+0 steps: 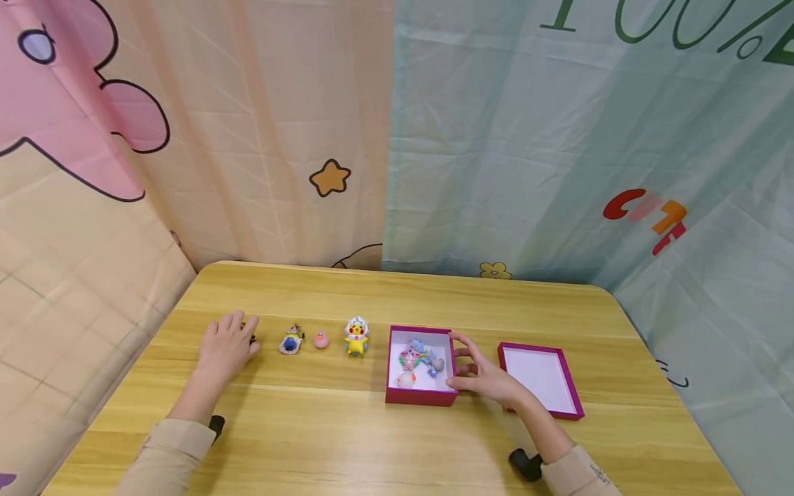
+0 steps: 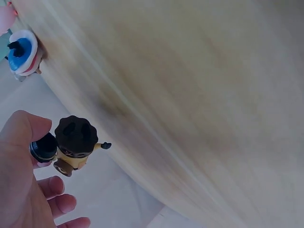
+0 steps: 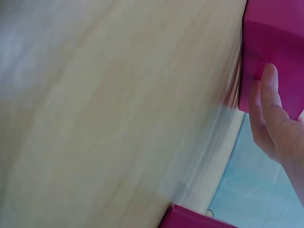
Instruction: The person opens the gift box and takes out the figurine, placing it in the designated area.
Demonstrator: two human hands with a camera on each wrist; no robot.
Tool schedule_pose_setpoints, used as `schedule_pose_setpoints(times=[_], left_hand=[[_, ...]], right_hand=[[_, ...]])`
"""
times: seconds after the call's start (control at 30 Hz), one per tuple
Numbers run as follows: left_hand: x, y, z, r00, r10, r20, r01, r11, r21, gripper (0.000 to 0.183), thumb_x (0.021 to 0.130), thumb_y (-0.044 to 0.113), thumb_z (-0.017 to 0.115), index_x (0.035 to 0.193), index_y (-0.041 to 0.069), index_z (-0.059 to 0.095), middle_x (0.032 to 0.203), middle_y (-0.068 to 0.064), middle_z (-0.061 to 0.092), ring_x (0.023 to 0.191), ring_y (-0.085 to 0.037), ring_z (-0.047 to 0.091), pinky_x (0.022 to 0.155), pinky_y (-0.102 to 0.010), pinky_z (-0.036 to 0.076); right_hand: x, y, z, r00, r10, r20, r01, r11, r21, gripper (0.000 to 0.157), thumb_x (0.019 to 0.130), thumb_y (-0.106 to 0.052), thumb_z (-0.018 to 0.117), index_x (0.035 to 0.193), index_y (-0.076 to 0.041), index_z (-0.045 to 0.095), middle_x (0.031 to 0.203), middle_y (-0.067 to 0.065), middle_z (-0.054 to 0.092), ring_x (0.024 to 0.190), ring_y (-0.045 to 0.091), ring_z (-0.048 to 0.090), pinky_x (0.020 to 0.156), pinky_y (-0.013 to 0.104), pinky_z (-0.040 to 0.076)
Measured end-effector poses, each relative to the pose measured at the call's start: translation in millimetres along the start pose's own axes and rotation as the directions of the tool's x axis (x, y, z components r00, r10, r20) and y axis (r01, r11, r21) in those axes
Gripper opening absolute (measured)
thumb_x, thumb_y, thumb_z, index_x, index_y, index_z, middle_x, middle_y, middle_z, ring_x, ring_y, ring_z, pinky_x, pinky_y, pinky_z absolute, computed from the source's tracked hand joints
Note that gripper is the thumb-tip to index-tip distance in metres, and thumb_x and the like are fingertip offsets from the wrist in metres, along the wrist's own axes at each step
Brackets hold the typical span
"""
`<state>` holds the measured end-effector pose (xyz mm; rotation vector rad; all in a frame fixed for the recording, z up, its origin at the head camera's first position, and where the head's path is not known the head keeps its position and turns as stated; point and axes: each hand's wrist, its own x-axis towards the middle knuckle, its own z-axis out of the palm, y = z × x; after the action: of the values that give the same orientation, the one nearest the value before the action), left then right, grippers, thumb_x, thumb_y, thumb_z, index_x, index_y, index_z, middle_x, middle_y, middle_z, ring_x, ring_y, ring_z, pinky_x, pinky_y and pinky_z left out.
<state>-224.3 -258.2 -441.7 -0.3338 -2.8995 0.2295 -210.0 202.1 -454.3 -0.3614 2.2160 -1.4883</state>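
Note:
My left hand [image 1: 225, 348] is at the table's left side, its thumb and forefinger at a small toy figurine [image 2: 76, 137] with a dark, scalloped top and a yellowish body. The thumb and forefinger pinch a round black part at its side, while the other fingers stay loosely bent. My right hand [image 1: 486, 375] touches the right side of a magenta box [image 1: 417, 397] with fairly straight, spread fingers, the thumb near its front corner. Inside the white-lined box lie several small toys [image 1: 409, 358]. Against the magenta wall, the fingertips [image 3: 270, 76] show in the right wrist view.
Between left hand and box stand a toy with a blue middle [image 1: 290, 342], a pink duck [image 1: 320, 339] and a yellow figure with a white hat [image 1: 356, 336]. The box's lid [image 1: 541, 379] lies inside up at the right. Curtains hang behind the wooden table [image 1: 322, 441].

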Motion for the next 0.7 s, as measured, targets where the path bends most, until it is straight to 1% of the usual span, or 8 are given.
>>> schedule_pose_setpoints(times=[0.2, 0.33, 0.53, 0.7], left_hand=[[0.6, -1.0, 5.2, 1.0, 0.012, 0.007, -0.013, 1.0, 0.026, 0.033, 0.083, 0.026, 0.063, 0.097, 0.005, 0.043, 0.086, -0.013, 0.035, 0.075, -0.028, 0.035, 0.063, -0.038, 0.032], [1.9, -0.4, 6.3, 0.999, 0.025, 0.032, -0.027, 0.999, 0.041, 0.033, 0.083, 0.027, 0.063, 0.098, 0.006, 0.043, 0.087, -0.013, 0.035, 0.075, -0.028, 0.035, 0.063, -0.039, 0.034], [3.5, 2.6, 7.1, 0.998, 0.05, 0.031, -0.052, 0.997, 0.062, 0.035, 0.081, 0.027, 0.065, 0.098, 0.007, 0.043, 0.086, -0.012, 0.036, 0.075, -0.027, 0.036, 0.061, -0.037, 0.035], [4.6, 5.2, 11.1, 0.997, 0.06, 0.051, -0.062, 0.997, 0.038, 0.032, 0.082, 0.024, 0.064, 0.1, 0.007, 0.045, 0.088, -0.013, 0.039, 0.079, -0.029, 0.039, 0.064, -0.039, 0.036]], right_hand=[[0.7, 0.5, -0.5, 1.0, -0.012, 0.006, 0.012, 1.0, -0.006, 0.081, 0.082, -0.019, 0.067, 0.144, -0.021, 0.014, 0.134, 0.021, 0.03, 0.11, 0.032, 0.045, 0.09, 0.047, 0.042], [0.6, 0.6, -0.6, 1.0, -0.015, 0.005, 0.015, 1.0, -0.005, 0.081, 0.082, -0.019, 0.067, 0.144, -0.021, 0.015, 0.133, 0.022, 0.031, 0.11, 0.032, 0.046, 0.089, 0.046, 0.043], [-0.1, -0.3, -0.4, 1.0, -0.015, 0.004, 0.015, 1.0, -0.004, 0.08, 0.083, -0.018, 0.067, 0.144, -0.021, 0.015, 0.134, 0.021, 0.031, 0.111, 0.032, 0.045, 0.09, 0.047, 0.042], [-0.2, -0.6, 0.0, 1.0, -0.009, 0.001, 0.009, 1.0, -0.002, 0.081, 0.082, -0.018, 0.067, 0.144, -0.022, 0.015, 0.134, 0.02, 0.031, 0.111, 0.032, 0.045, 0.09, 0.047, 0.041]])
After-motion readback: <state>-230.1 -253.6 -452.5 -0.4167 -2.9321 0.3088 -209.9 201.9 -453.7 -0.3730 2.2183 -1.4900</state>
